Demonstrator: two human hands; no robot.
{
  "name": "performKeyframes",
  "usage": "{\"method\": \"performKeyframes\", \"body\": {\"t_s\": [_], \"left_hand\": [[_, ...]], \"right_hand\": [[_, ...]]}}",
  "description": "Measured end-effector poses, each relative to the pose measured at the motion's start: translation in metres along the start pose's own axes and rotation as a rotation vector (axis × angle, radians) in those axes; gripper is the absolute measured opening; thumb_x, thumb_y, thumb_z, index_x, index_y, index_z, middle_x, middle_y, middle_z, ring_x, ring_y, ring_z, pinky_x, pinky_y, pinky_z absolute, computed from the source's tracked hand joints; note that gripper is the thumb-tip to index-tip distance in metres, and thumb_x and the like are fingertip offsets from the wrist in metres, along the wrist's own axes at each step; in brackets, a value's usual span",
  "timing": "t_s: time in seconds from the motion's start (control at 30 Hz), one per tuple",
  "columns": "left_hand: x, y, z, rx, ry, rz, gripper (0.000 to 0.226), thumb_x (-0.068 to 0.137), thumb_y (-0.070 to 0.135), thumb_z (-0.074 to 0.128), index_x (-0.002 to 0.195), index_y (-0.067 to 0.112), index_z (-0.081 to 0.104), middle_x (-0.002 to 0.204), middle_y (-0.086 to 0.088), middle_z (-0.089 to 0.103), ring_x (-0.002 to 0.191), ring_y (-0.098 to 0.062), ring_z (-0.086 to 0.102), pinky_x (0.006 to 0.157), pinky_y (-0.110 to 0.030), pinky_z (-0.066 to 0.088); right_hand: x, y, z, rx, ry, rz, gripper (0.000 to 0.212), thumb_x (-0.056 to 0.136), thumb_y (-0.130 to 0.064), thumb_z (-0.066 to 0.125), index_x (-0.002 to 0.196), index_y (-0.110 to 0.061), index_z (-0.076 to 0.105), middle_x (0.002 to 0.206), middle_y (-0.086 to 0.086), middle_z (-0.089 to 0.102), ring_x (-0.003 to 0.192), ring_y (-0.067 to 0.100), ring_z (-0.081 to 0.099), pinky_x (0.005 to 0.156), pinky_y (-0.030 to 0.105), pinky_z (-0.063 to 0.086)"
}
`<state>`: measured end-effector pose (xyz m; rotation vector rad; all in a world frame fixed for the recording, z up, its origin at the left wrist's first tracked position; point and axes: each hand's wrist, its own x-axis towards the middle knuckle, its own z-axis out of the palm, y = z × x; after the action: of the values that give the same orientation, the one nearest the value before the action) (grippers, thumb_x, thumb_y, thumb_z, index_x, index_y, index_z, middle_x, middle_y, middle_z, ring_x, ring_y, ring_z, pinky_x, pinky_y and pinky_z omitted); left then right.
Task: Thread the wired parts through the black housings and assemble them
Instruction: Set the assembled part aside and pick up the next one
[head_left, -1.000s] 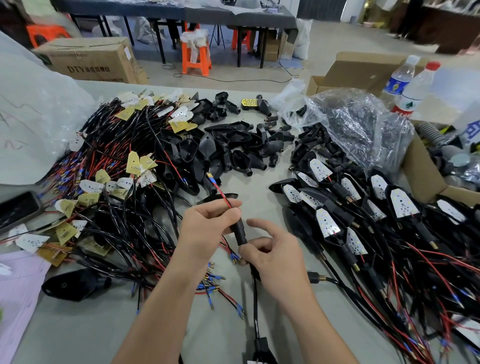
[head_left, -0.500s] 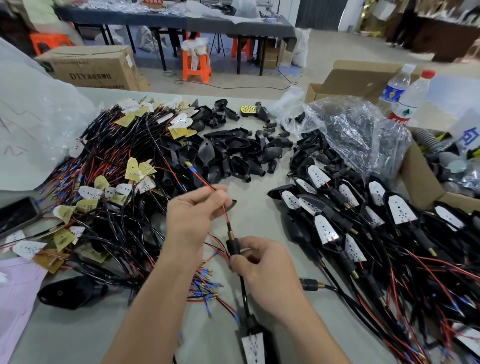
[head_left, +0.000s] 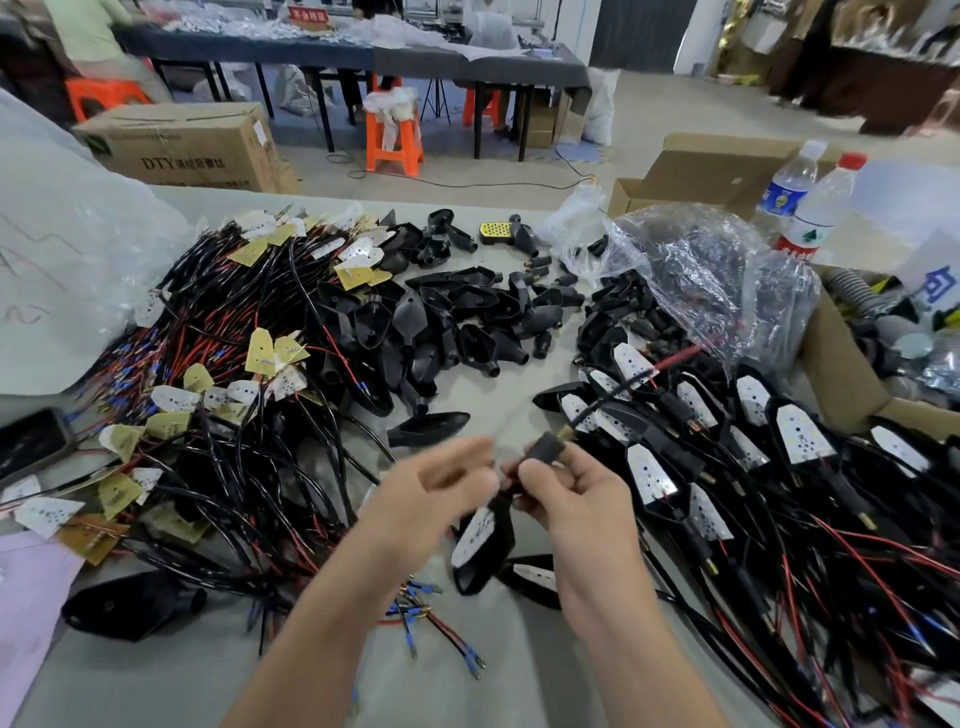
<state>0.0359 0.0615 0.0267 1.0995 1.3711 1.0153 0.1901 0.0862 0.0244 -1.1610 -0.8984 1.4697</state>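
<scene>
My right hand (head_left: 576, 493) pinches a small black sleeve with a brass tip (head_left: 548, 447). A black and red wire (head_left: 628, 382) runs out of that tip up to the right. Below the hand hangs a black housing with a white LED board (head_left: 480, 540). My left hand (head_left: 431, 493) is blurred just left of the sleeve, fingers loosely curled, holding nothing I can see. A heap of wired boards (head_left: 218, 374) lies on the left. Empty black housings (head_left: 467, 317) are piled in the middle. Assembled units (head_left: 769, 457) cover the right.
A crumpled clear plastic bag (head_left: 701, 280) and an open cardboard box (head_left: 841, 384) sit at the right, with two water bottles (head_left: 810, 208) behind. A phone (head_left: 31, 441) lies at the left edge. One loose black housing (head_left: 130, 608) lies near the front left.
The left hand has let go of the red wire and dropped beside the right hand. The wire now swings out to the right, and the housing has risen up under the right hand.
</scene>
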Motion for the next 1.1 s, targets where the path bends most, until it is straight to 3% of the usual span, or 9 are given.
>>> {"method": "performKeyframes", "body": {"t_s": [0.13, 0.23, 0.37, 0.57, 0.67, 0.8, 0.9, 1.0, 1.1], "left_hand": [[-0.010, -0.022, 0.014, -0.063, -0.130, -0.003, 0.038, 0.084, 0.011, 0.072, 0.121, 0.014, 0.072, 0.103, -0.002, 0.077, 0.095, -0.009, 0.068, 0.084, -0.022, 0.051], [-0.012, -0.027, 0.018, -0.114, -0.009, -0.044, 0.030, 0.094, -0.004, 0.064, 0.118, 0.012, 0.072, 0.102, -0.003, 0.078, 0.089, -0.014, 0.068, 0.078, -0.024, 0.052], [-0.011, -0.025, 0.017, -0.159, 0.163, -0.071, 0.023, 0.097, 0.001, 0.063, 0.112, 0.019, 0.069, 0.098, -0.006, 0.077, 0.076, -0.012, 0.069, 0.060, -0.019, 0.052], [-0.010, -0.024, 0.014, -0.203, 0.222, 0.016, 0.021, 0.103, 0.015, 0.059, 0.091, 0.029, 0.070, 0.070, 0.010, 0.062, 0.058, -0.003, 0.058, 0.054, -0.014, 0.044], [-0.009, -0.023, 0.011, -0.183, 0.226, 0.019, 0.016, 0.101, 0.022, 0.063, 0.088, 0.026, 0.070, 0.070, 0.006, 0.064, 0.066, -0.008, 0.067, 0.062, -0.021, 0.052], [-0.005, -0.023, 0.006, -0.233, 0.289, 0.062, 0.022, 0.098, 0.010, 0.066, 0.079, 0.018, 0.071, 0.060, 0.001, 0.050, 0.056, -0.010, 0.060, 0.055, -0.018, 0.053], [-0.001, -0.023, 0.004, -0.226, 0.314, 0.091, 0.028, 0.097, 0.008, 0.068, 0.073, 0.022, 0.072, 0.065, -0.007, 0.033, 0.061, -0.022, 0.045, 0.060, -0.031, 0.061], [-0.001, -0.024, 0.002, -0.161, 0.345, 0.089, 0.020, 0.096, 0.015, 0.071, 0.077, 0.021, 0.072, 0.062, 0.003, 0.029, 0.069, -0.028, 0.029, 0.078, -0.066, 0.056], [-0.005, -0.021, 0.004, -0.122, 0.373, 0.134, 0.012, 0.088, 0.028, 0.072, 0.079, 0.020, 0.071, 0.058, 0.010, 0.036, 0.067, -0.025, 0.035, 0.079, -0.067, 0.055]], "right_hand": [[0.005, -0.007, -0.003, 0.144, 0.077, 0.006, 0.012, 0.095, 0.007, 0.060, 0.094, -0.003, 0.067, 0.081, 0.010, 0.076, 0.071, 0.015, 0.065, 0.064, 0.020, 0.055], [0.006, -0.009, -0.005, 0.194, 0.085, 0.043, 0.015, 0.096, 0.006, 0.059, 0.093, -0.007, 0.066, 0.080, 0.008, 0.076, 0.071, 0.014, 0.067, 0.065, 0.020, 0.055], [0.008, -0.009, -0.015, 0.137, 0.038, 0.106, 0.010, 0.093, 0.002, 0.065, 0.094, -0.006, 0.070, 0.088, 0.008, 0.076, 0.081, 0.014, 0.068, 0.071, 0.023, 0.057], [0.005, -0.004, -0.025, 0.061, -0.137, 0.156, 0.015, 0.091, 0.009, 0.063, 0.091, -0.003, 0.070, 0.075, 0.007, 0.065, 0.076, 0.019, 0.064, 0.071, 0.025, 0.058], [0.002, -0.006, -0.027, 0.015, -0.218, 0.128, 0.022, 0.090, 0.015, 0.061, 0.089, -0.006, 0.070, 0.078, 0.015, 0.055, 0.075, 0.023, 0.061, 0.071, 0.025, 0.058], [0.000, -0.008, -0.029, 0.076, -0.257, 0.154, 0.026, 0.091, 0.012, 0.059, 0.110, -0.004, 0.065, 0.085, 0.017, 0.067, 0.073, 0.024, 0.070, 0.070, 0.027, 0.059], [0.001, -0.006, -0.028, 0.225, -0.184, 0.192, 0.014, 0.097, 0.003, 0.055, 0.103, -0.008, 0.059, 0.085, 0.016, 0.072, 0.069, 0.025, 0.073, 0.065, 0.031, 0.060], [0.000, -0.004, -0.027, 0.184, -0.116, 0.145, 0.012, 0.097, 0.000, 0.059, 0.090, -0.009, 0.062, 0.081, 0.014, 0.073, 0.065, 0.023, 0.073, 0.060, 0.027, 0.059], [-0.002, -0.004, -0.026, 0.079, -0.090, 0.089, 0.009, 0.095, -0.005, 0.066, 0.086, -0.005, 0.065, 0.079, 0.017, 0.074, 0.060, 0.019, 0.070, 0.055, 0.024, 0.055]]}}
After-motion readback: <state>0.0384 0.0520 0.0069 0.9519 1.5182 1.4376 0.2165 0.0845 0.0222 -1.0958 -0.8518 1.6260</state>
